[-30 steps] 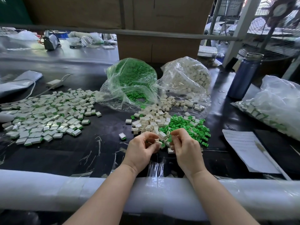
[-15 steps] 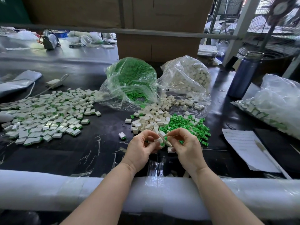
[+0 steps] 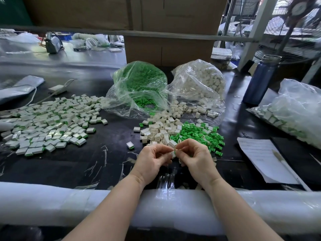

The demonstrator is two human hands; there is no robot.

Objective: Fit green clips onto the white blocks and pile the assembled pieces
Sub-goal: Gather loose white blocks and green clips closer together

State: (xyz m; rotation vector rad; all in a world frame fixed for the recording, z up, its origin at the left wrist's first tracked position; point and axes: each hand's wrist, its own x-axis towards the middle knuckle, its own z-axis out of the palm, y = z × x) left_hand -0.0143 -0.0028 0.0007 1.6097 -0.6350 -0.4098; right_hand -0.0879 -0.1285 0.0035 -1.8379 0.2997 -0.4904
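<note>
Pinching a small white plastic block [image 3: 173, 154] between thumb and forefinger, the left hand [image 3: 150, 162] meets the right hand [image 3: 196, 158], whose thumb and forefinger tips close on the same piece from the other side; whether a green clip sits between them cannot be made out, since the fingertips cover most of the block. The remaining fingers of both hands curl under the palms and are hidden. Just beyond the fingertips lies a loose heap of white blocks [image 3: 160, 130], and beyond and to the right of them a scatter of green plastic clips [image 3: 198, 134]. Well to the left of the fingers spreads the wide pile of assembled white-and-green pieces [image 3: 50, 126], with one lone assembled piece [image 3: 130, 145] lying near the left hand. Farther back stand a clear bag of green clips [image 3: 139, 87] and a clear bag of white blocks [image 3: 199, 82], their contents blurred by crinkled film. A padded white table edge [image 3: 52, 204] hides both forearms' undersides.
</note>
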